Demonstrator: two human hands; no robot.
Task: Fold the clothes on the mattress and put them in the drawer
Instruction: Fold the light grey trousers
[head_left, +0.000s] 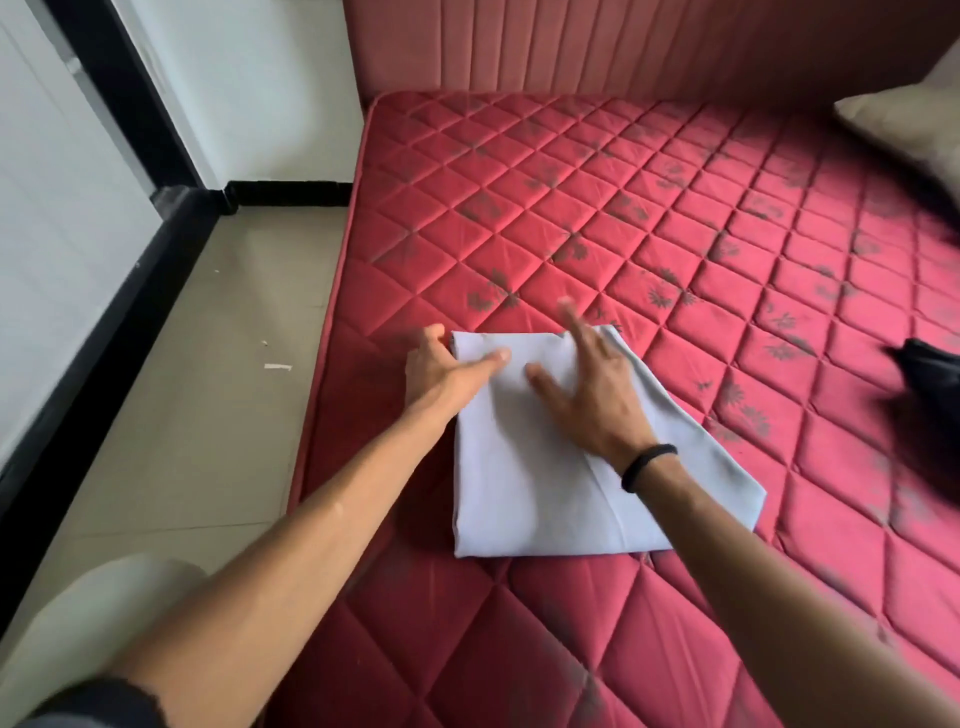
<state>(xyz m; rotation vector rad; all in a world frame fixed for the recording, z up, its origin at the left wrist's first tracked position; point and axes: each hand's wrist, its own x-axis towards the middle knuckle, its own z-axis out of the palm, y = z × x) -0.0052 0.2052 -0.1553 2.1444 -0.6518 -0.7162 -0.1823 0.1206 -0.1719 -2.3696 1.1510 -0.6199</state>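
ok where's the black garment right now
In the head view, the black garment lies at the mattress's far right edge, below the pillow.

Home bedroom: quilted red mattress (649, 218), padded headboard (597, 47).

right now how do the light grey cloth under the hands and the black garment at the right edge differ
The light grey cloth lies folded flat in a neat rectangle near the mattress's left edge; the black garment sits bunched and unfolded at the far right, partly out of frame. Both hands, left hand and right hand, rest on the grey cloth; nothing touches the black one. Both lie on the red mattress.
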